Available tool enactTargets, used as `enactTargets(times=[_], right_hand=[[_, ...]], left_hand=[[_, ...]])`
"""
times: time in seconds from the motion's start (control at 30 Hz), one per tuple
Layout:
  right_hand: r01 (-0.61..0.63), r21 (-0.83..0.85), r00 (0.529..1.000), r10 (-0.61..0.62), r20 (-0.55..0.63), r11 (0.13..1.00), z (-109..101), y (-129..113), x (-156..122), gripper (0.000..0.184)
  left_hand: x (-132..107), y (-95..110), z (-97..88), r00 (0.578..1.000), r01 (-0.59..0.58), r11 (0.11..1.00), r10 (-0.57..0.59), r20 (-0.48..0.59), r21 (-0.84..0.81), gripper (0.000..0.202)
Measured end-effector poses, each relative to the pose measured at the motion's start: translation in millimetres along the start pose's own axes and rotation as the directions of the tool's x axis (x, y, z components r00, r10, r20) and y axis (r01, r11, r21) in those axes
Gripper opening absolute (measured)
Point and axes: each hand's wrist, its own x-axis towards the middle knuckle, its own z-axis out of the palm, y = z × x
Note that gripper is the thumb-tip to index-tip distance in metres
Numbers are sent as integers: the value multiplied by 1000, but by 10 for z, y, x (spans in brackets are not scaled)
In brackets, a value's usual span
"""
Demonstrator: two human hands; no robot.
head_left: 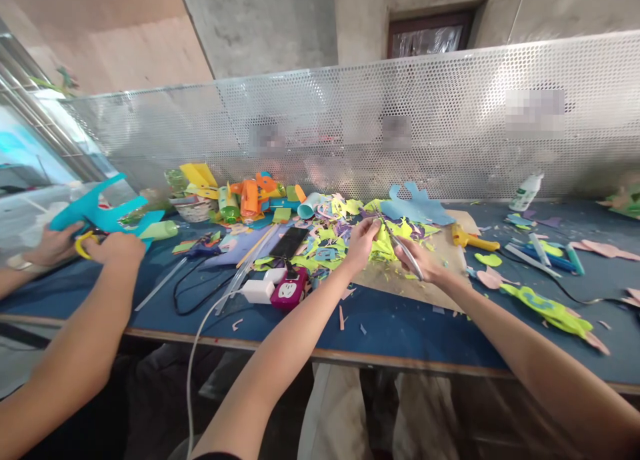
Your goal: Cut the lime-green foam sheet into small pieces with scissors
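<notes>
Over the heap of scraps, my right hand point(421, 263) is closed round the handles of a pair of scissors point(411, 259), whose blades point up and left toward my other hand. My left hand point(363, 241) is pinched shut beside the blade tips. Whatever is between its fingers is too small and too mixed with the scraps behind to make out. Yellow-green cut scraps point(385, 248) lie under and around both hands, mingled with purple and pink bits. Brown paper point(425, 288) is spread beneath the heap.
At left, a co-worker's hands hold a blue cut sheet point(107, 210) and yellow-handled scissors point(83, 247). A magenta power adapter point(290, 289) with a white cable and a phone point(289, 243) lie left. A yellow glue gun point(473, 238) and a white bottle point(527, 192) stand right.
</notes>
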Motion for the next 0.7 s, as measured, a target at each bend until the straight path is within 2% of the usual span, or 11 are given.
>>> enactTargets(times=[0.1, 0.2, 0.27, 0.37, 0.5, 0.6, 0.7], right_hand=[[-62, -27, 998, 62, -6, 998, 15, -48, 14, 52], [-157, -87, 988, 156, -21, 984, 3, 24, 82, 53], [-197, -196, 979, 180, -102, 961, -50, 152, 139, 55], [-219, -392, 960, 125, -252, 894, -200, 384, 197, 53], [-292, -425, 934, 159, -320, 857, -389, 562, 205, 50], [-259, -366, 942, 151, -299, 894, -418, 557, 189, 45], [-137, -331, 966, 52, -254, 934, -361, 477, 163, 39]], left_hand=[[9, -6, -24, 1000, -18, 998, 17, 7, 66, 35], [41, -22, -75, 999, -38, 983, 42, -18, 180, 36], [69, -34, -118, 996, -69, 964, 82, -41, 255, 37], [103, -58, -177, 990, -95, 955, 121, -78, 279, 38], [114, -98, -227, 987, -97, 966, 125, -105, 240, 47], [110, -101, -234, 987, -91, 967, 119, -110, 237, 46], [112, -71, -207, 990, -31, 988, 51, -129, 154, 47]])
